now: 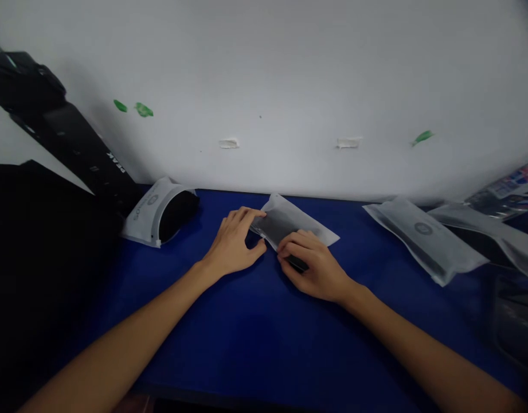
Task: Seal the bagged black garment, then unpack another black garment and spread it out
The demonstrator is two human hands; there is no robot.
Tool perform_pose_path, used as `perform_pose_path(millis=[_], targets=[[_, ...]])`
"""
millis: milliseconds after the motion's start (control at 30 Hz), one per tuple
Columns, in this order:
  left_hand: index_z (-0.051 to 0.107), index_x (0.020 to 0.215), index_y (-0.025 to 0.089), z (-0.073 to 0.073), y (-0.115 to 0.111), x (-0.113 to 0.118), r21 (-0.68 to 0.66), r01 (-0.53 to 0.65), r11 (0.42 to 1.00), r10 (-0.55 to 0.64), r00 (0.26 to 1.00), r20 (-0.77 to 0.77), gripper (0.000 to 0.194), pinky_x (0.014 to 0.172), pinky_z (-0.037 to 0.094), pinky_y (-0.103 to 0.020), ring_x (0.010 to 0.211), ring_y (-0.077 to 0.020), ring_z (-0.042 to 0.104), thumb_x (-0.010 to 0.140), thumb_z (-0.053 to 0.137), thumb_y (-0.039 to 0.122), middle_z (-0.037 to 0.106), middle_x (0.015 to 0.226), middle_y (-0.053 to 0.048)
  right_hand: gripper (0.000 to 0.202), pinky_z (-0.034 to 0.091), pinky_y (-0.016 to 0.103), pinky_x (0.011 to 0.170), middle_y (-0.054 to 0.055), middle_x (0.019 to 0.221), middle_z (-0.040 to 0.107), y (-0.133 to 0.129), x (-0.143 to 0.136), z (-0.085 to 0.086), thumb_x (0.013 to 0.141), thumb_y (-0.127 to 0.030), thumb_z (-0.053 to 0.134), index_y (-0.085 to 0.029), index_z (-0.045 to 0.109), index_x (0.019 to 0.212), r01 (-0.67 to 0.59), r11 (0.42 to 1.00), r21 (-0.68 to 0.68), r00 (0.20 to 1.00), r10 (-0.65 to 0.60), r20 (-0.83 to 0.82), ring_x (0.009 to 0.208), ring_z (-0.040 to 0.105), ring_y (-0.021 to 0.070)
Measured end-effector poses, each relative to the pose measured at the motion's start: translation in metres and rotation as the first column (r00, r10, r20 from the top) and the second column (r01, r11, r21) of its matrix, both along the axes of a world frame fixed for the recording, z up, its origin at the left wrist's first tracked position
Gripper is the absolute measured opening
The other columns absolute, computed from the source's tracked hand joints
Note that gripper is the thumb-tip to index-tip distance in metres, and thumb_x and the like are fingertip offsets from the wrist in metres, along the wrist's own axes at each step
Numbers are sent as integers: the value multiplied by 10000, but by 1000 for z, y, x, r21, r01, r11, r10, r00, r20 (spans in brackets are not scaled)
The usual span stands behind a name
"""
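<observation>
Around the middle of the frame sits one of four zip pouches, the middle pouch (292, 215), flat on the blue desk (246, 344) with something dark showing through it. Two hands are at it. Left hand (233, 244): fingers spread wide, thumb well apart from the index, which touches the pouch's left edge. Right hand (319, 268): fingers curled in narrow around one black item (297, 263), right by the pouch's lower edge; most of that item is hidden, so I can't tell what it is.

Other three pouches: one left pouch (143, 215) bulging with black stuff, then two at the right of the frame, a logo pouch (425, 232) and a blurry pouch (491, 226) just beside it. Upper left has one black stand (70, 132) marked "PEAK". White wall (289, 69) behind: three green marks (144, 109), two whitish scraps (228, 143).
</observation>
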State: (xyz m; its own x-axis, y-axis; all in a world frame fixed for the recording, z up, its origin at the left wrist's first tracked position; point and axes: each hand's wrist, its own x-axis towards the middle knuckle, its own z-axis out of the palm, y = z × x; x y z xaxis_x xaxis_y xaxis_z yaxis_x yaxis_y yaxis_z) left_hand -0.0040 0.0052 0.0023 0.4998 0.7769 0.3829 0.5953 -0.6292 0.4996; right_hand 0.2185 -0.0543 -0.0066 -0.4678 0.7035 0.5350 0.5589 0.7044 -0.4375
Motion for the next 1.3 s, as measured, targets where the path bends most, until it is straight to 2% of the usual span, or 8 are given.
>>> perform_pose_path(millis=[1300], targets=[[545,1375,277,2,0,0,-19,0,1000,-1,998,-60,489,1055,485,-494,1267,-310,581,911,658,173,631,1381,-62,175,439,416,771,55,954,718,0,0,2,930,-63,611,-231,585,887,-7,1000,10,1000,7,10,835,602,220]])
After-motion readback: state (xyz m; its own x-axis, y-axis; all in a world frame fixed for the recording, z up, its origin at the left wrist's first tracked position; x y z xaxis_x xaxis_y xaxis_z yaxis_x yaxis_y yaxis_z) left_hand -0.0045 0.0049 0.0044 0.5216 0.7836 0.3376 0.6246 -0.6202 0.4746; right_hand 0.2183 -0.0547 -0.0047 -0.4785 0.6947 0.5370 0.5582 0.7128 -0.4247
